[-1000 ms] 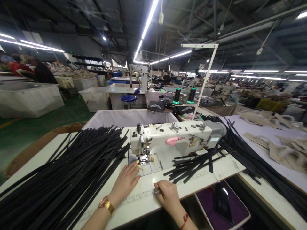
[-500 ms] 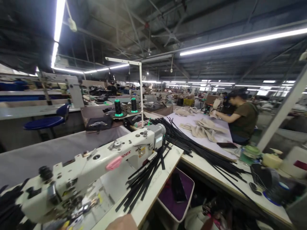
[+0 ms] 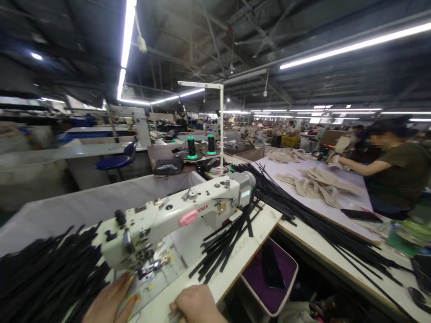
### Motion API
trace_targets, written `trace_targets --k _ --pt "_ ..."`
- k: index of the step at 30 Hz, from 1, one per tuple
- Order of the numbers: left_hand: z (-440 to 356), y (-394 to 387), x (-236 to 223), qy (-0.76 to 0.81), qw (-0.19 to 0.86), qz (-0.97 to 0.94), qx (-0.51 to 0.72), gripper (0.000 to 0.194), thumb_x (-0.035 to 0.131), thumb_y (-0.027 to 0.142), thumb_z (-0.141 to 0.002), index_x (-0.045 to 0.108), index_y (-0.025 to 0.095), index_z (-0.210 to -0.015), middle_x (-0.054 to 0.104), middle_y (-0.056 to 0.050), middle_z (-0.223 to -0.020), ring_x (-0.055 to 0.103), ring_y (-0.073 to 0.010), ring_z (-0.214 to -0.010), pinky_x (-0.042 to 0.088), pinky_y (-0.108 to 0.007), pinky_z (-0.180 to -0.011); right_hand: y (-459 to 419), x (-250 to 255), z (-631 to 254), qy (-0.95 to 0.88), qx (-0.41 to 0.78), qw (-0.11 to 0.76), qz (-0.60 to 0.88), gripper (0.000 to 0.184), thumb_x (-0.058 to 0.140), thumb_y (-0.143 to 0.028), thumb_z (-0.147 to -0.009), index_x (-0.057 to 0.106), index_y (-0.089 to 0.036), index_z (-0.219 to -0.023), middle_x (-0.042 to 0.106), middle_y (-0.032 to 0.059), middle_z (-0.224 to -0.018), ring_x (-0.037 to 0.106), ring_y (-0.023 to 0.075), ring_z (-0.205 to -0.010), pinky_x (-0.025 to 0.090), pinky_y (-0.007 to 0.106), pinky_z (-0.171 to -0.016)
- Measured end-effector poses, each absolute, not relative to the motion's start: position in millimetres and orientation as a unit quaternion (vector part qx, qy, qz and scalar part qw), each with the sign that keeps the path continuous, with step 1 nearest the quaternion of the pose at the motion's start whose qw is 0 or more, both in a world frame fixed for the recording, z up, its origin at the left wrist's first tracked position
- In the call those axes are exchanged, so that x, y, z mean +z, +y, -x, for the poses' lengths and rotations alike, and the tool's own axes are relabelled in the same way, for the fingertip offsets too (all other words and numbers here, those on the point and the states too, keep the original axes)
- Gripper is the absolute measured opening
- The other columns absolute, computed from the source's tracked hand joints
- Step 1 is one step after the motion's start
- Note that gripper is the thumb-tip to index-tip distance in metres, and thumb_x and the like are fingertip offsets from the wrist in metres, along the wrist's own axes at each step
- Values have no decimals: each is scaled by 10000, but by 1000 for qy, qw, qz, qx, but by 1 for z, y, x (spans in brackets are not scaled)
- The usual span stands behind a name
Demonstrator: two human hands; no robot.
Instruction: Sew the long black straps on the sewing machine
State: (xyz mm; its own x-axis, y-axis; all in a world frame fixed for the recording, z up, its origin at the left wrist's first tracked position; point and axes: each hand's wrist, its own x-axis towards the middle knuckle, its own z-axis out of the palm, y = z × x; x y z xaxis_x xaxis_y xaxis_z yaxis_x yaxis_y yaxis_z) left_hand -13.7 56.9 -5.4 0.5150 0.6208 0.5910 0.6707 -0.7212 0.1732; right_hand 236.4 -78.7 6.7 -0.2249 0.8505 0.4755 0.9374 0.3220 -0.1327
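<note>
By the sewing machine [image 3: 175, 215], hands [image 3: 107, 301] [image 3: 195, 306] back

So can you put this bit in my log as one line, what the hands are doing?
left hand: beside sewing machine | right hand: on table | black strips: piled left of machine

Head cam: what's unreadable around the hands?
Head view:
Left hand: wrist cut off by the bottom edge, fingers blurred.
Right hand: wrist cut off by bottom edge; anything under palm hidden.
Metal presser foot of the white sewing machine: too blurred to show what lies under it.
</note>
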Motion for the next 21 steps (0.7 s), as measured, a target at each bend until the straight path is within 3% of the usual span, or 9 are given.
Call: trace_targets --k 2,5,12,21 --pt "15 55 -1 -398 60 877 -262 401 529 457 -847 676 214 -1130 677 -99 -1218 625 -301 -1140 522 -475 -956 -86 19 -238 -775 -72 272 566 172 530 -278 -818 553 -223 -657 651 -27 -587 568 115 -533 298 274 -498" --pt "11 47 16 -416 28 888 -197 399 478 399 -924 613 207 -1246 599 -99 -1333 511 -289 -1280 436 -500 -1048 -91 34 -241 -776 -42 291 558 228 434 -215 -890 523 -219 -680 608 -14 -598 553 126 -561 311 279 -539" --pt "6 37 36 -406 -11 894 -189 341 429 262 -950 607 191 -1231 581 -92 -1355 458 -277 -1320 386 -531 -1082 -86 36 -245 -795 4 295 530 269 414 -252 -958 512 -207 -712 583 6 -623 548 137 -591 327 276 -573" --pt "7 38 32 -408 -34 889 -205 327 411 245 -962 606 193 -1220 571 -98 -1365 462 -281 -1315 379 -542 -1082 -87 36 -243 -791 -15 293 536 271 405 -226 -951 500 -211 -698 569 -3 -611 534 135 -582 297 288 -570"
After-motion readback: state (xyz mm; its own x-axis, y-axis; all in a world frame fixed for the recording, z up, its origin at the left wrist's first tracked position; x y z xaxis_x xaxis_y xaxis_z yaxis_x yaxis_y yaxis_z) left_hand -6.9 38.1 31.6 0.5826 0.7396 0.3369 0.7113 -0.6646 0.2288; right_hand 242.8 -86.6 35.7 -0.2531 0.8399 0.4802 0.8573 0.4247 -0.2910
